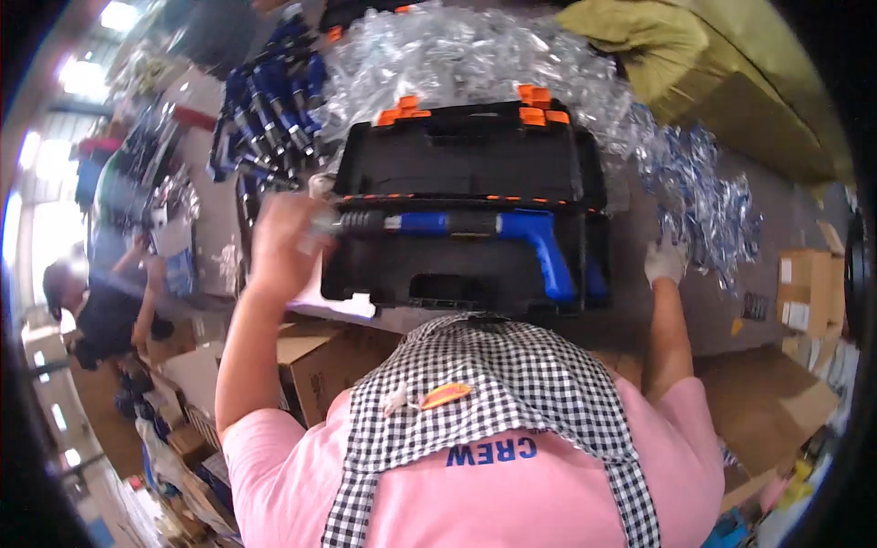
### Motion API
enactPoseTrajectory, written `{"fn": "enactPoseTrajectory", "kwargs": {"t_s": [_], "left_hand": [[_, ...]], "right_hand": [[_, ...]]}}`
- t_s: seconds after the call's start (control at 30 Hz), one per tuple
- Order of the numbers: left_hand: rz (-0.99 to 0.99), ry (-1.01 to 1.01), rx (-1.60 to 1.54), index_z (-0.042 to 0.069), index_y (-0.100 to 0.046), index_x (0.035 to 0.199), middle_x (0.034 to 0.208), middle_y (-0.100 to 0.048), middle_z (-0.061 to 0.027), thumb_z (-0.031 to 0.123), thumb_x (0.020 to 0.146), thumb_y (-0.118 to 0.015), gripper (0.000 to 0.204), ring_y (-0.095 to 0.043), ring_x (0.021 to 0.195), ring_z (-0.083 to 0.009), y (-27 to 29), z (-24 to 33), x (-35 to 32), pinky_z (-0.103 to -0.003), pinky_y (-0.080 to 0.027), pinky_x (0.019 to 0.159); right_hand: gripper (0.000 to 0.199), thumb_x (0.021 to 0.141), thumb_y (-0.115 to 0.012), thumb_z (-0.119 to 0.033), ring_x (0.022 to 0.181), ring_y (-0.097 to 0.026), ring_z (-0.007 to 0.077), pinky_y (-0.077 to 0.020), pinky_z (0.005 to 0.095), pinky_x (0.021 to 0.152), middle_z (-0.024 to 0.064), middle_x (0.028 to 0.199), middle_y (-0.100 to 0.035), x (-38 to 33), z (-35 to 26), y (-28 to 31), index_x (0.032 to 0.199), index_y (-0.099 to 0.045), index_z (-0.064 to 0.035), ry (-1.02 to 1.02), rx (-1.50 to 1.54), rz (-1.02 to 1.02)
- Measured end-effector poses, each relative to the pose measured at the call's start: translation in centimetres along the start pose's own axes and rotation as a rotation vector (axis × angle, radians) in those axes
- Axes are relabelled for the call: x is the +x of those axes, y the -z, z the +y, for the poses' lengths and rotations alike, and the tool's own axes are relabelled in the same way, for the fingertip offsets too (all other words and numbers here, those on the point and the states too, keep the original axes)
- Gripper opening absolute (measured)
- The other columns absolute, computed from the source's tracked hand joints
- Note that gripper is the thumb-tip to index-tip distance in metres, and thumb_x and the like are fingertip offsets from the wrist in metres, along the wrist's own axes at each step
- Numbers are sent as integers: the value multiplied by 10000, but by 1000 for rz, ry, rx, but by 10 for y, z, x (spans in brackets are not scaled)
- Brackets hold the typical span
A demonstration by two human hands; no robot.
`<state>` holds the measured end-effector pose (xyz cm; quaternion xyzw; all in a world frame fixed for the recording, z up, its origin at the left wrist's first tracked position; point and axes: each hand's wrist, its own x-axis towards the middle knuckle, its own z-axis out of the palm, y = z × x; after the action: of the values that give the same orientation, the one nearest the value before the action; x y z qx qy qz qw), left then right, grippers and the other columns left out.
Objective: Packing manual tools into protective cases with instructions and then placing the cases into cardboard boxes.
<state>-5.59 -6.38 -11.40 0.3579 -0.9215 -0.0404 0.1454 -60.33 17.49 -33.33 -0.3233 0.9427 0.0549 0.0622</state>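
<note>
A black hard case (461, 164) with orange latches lies open in front of me, its lid tilted back. Across its lower half rests a long blue and black nail gun (470, 224), with its angled blue grip to the right. My left hand (294, 233) is at the gun's left end, by the case edge. It is smeared by motion, so I cannot make out whether its fingers hold that end. Further right, my gloved right hand (666, 262) reaches with fingers extended to the near edge of a pile of clear and bluish plastic packets (703, 196).
Clear plastic packets (466, 55) are heaped behind the case. More blue nail guns (269, 110) stand bunched at the back left. Cardboard boxes (320, 365) are below the table edge, and others (808, 290) stand at the right. Another person (110, 306) works at the far left.
</note>
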Motion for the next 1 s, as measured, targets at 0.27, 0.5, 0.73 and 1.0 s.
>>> {"fn": "enactPoseTrajectory", "kwargs": {"t_s": [0.27,0.5,0.73,1.0], "left_hand": [[-225,-251,-190,97,-713,953,987,-652,-97,159,673,-740,288,-607,944,-285,-41,45,-12,-390,-523,814],[-197,-102,-443,40,-690,1066,1156,-601,-166,194,742,-778,369,-619,1009,-339,-43,41,-33,-399,-514,871],[208,249,-487,5,-691,997,941,-670,-102,111,792,-732,234,-659,751,-163,11,-22,-56,-272,-509,617],[-377,627,-118,40,-657,1132,1090,-657,-180,375,781,-735,492,-629,992,-359,-48,-123,-146,-438,-496,870]], "right_hand": [[580,820,-551,-38,1098,-556,406,-444,469,935,225,1126,-588,10,8,-60,1382,-467,-158,257,489,466],[404,761,-585,7,879,-610,320,-492,412,783,139,964,-653,-117,-123,208,1146,-664,-86,716,684,669],[286,776,-534,-8,885,-609,306,-501,405,773,101,897,-605,-167,-245,167,1011,-656,-117,1295,422,103],[177,826,-535,-43,925,-630,285,-538,395,764,117,986,-614,-183,-256,185,973,-614,-105,1125,-292,28]]}}
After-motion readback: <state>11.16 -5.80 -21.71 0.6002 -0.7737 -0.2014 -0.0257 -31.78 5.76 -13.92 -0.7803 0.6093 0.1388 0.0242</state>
